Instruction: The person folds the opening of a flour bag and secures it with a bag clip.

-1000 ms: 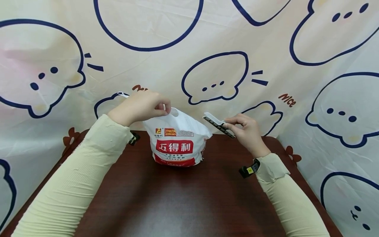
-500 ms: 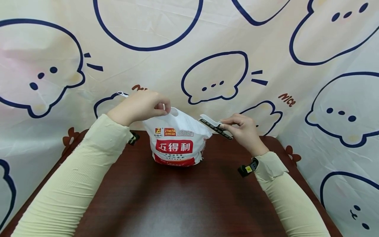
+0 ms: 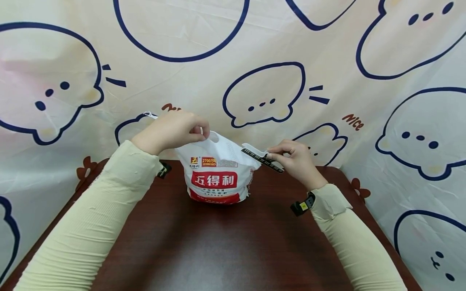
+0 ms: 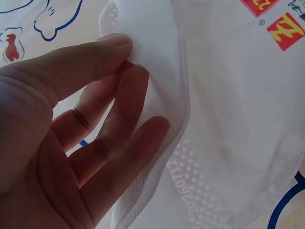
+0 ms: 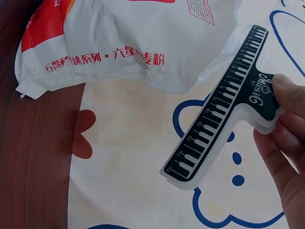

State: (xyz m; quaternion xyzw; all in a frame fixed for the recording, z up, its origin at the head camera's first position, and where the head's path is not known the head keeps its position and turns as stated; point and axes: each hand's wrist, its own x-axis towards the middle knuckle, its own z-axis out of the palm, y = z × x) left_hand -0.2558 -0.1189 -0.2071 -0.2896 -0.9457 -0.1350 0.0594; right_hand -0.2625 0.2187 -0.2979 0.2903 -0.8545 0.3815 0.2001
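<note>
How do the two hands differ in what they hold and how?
The left hand pinches the top edge of the white bag, holding it upright on the table; the right hand holds a black piano-key clip in the air beside it. Both wear pale sleeves.

Dark wooden table (image 3: 218,242), cartoon-print backdrop (image 3: 327,48)

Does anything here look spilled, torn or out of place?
Nothing stands out. The white bag sits upright on the brown table with no spill visible; the left hand pinches its top and the right hand holds a piano-key clip beside it.
</note>
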